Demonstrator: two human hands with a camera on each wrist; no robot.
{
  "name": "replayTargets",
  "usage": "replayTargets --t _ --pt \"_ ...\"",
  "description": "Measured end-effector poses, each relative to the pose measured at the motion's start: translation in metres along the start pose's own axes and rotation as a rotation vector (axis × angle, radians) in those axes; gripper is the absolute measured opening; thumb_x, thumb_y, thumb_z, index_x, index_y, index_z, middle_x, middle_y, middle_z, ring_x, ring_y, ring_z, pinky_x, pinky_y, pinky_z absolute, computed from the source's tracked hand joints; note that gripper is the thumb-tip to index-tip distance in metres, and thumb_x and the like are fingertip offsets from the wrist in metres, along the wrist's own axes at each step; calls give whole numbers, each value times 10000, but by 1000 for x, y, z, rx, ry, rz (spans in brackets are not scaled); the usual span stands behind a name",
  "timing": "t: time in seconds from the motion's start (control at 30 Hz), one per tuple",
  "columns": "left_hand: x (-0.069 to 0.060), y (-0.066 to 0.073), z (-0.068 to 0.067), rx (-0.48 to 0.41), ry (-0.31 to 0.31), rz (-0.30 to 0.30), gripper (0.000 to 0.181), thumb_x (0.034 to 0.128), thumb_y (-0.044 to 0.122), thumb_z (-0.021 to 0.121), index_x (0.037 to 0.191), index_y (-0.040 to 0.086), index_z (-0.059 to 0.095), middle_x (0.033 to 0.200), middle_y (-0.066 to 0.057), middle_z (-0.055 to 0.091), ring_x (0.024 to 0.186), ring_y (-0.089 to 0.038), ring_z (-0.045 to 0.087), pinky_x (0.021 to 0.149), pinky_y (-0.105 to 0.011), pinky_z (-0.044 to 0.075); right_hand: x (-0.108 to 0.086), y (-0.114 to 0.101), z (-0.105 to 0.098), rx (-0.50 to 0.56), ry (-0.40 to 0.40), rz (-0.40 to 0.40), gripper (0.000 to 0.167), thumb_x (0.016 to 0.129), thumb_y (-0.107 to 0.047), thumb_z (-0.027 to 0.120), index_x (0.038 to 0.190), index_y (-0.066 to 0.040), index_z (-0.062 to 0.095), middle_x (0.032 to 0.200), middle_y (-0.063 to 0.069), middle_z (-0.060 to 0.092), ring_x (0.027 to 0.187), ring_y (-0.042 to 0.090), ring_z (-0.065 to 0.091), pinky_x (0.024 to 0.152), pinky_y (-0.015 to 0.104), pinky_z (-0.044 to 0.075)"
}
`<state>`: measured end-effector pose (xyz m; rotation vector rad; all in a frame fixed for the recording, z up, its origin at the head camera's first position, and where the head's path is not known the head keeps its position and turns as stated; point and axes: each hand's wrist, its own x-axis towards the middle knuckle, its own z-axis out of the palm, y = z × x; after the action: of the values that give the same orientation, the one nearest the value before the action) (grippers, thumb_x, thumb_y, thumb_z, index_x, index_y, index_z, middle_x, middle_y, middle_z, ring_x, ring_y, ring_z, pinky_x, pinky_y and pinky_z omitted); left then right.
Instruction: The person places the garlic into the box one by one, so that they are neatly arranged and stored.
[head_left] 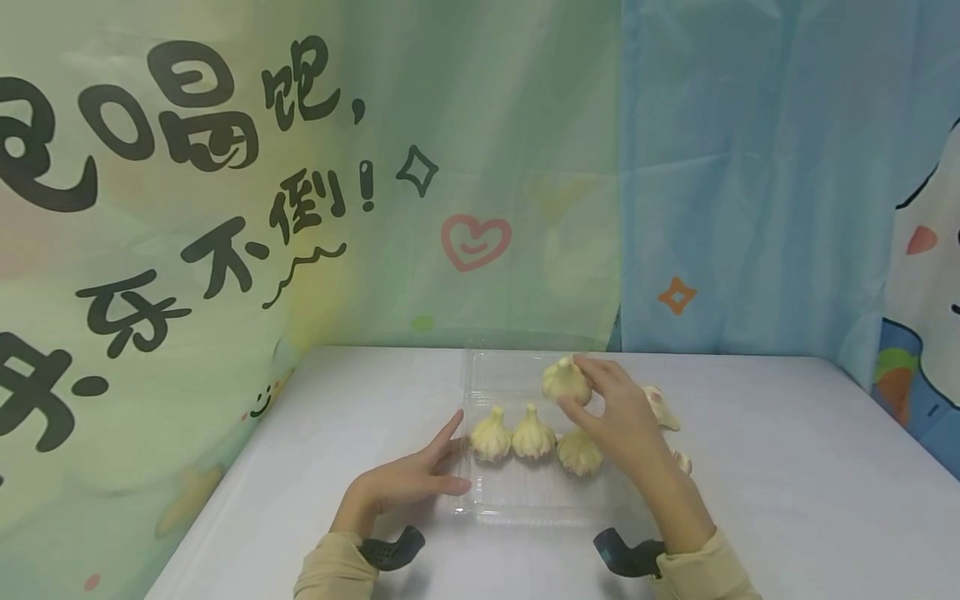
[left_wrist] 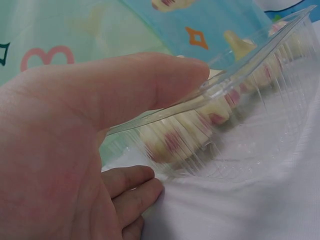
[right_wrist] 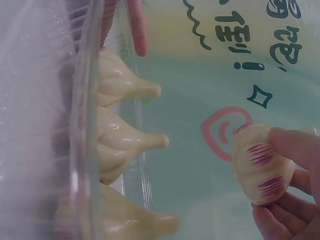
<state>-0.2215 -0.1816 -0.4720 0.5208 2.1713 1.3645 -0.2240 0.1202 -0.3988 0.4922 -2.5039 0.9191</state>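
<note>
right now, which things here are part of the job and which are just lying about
In the job:
clear, rectangular plastic tray
cream, purple-streaked, round garlic bulb in the right hand
three cream, stemmed garlic bulbs in the tray
probably two cream garlic pieces beside that hand

Just around:
green-and-blue printed fabric backdrop
black curved wrist attachments

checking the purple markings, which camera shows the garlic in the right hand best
The right wrist view: the held garlic is large there, its purple streaks clear. The head view shows it small, over the clear tray; the left wrist view seems to catch only its lower part, cut off at the top.
</note>
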Motion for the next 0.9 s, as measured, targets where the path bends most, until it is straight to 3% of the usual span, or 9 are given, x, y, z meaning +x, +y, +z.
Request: replayTargets --t 0.33,0.9 --pt "0 -1 0 8 5 -4 1010 848 439 674 1494 424 -102 1586 -169 142 1473 -336 93 1167 -551 143 -1 -4 8 -8 -28 -16 553 860 -310 697 1331 -69 537 1305 125 558 1171 335 556 938 517 475" --pt "0 0 0 10 5 -2 1009 851 440 671 1499 407 -101 1585 -171 147 1473 -329 105 1170 -547 136 -4 -13 20 -33 -74 -25 545 848 -320 709 1318 -93 554 1259 94 590 1094 280 600 917 476 500"
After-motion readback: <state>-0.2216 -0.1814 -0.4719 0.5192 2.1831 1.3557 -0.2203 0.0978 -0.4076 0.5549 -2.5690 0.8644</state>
